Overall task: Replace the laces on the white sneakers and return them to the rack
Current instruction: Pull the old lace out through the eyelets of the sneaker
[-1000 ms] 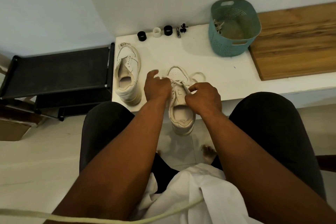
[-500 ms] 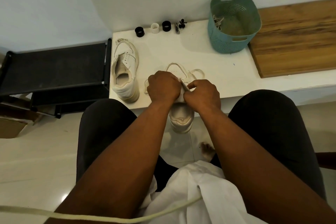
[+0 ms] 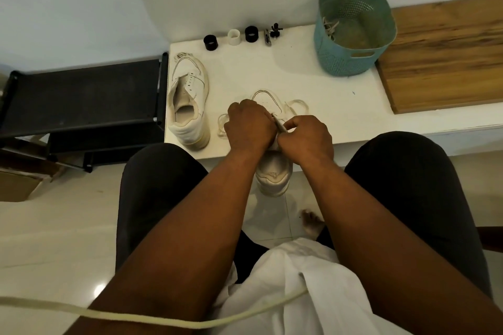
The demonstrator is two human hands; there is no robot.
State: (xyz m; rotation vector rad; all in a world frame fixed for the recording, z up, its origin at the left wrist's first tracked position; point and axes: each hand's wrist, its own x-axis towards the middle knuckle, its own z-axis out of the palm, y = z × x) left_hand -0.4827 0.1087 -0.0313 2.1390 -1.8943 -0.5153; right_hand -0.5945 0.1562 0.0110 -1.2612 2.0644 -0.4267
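Both hands, left (image 3: 249,124) and right (image 3: 304,139), pinch a lace (image 3: 279,124) over the near sneaker (image 3: 273,174) at the bench (image 3: 272,73) edge, likely threading it; the other sneaker (image 3: 187,103) waits left.

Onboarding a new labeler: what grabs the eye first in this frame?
Both hands, left and right, meet at the table's near edge over a white sneaker whose heel hangs off the edge, each pinching its lace. The second sneaker sits untouched to the left, beside the black rack. A teal basket stands at the back right.
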